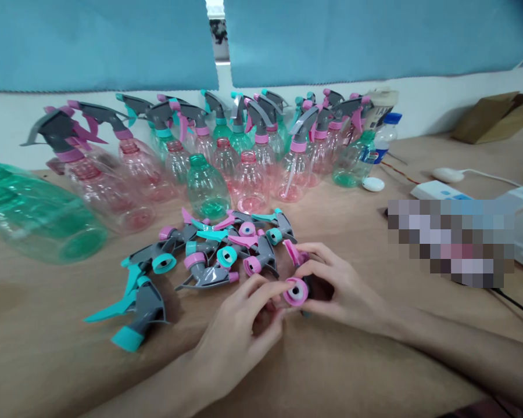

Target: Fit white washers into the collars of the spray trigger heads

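Observation:
Between my hands is a trigger sprayer head (296, 292), grey with a pink collar whose open underside faces me. My right hand (337, 284) is closed around its body, the pink trigger showing by the fingers. My left hand (244, 325) pinches at the near side of the collar with thumb and fingertips; anything small between them is hidden. Just beyond lies a pile of loose sprayer heads (207, 276), grey with pink or teal parts. Nearer on the left, a teal-and-grey sprayer head (144, 307) lies on its side.
Behind the pile stand open bottles, among them a green bottle (208, 188) and a pink bottle (249, 183). Several bottles with sprayers fitted line the wall. A large green bottle (39, 215) leans at left. To the right are a power strip (442, 194), cables, a blurred-out object and a cardboard box (483, 119).

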The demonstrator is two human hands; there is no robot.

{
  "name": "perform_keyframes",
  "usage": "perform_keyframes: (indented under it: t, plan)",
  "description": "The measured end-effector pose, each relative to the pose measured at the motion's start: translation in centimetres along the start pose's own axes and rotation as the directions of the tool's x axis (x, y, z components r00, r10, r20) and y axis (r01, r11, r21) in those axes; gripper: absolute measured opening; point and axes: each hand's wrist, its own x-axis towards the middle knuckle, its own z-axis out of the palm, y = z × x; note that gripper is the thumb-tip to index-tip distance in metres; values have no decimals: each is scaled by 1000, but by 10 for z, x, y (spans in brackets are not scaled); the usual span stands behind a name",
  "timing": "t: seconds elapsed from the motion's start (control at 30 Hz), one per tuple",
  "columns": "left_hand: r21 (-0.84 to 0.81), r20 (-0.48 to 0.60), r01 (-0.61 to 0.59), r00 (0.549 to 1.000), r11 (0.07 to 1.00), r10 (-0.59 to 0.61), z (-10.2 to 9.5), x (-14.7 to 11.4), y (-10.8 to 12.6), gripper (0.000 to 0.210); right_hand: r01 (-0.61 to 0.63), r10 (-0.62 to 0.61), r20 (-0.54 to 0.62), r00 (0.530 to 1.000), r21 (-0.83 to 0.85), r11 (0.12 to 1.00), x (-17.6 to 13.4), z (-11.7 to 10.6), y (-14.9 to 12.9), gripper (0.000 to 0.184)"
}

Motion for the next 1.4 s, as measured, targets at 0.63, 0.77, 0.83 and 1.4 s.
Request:
perform_keyframes:
  t: [0.63, 0.77, 0.83, 1.4]
  plan:
    - [-85, 39, 54, 998, 995, -51, -4, 7, 2, 24, 33, -33, 4, 999, 18, 999, 6, 0, 3, 20]
    - [-136, 57, 127, 991, 983, -120, -6, 8, 0, 16, 47, -47, 22, 999, -10, 999, 6, 1, 2, 32]
    - [-172, 39, 144, 989, 975, -140, -6, 8, 0, 9, 65, -64, 34, 997, -15, 998, 6, 2, 1, 33]
    - [-268, 116, 213, 975, 940, -188, -10, 9, -1, 11, 102, -100, 61, 993, -30, 994, 5, 0, -1, 22]
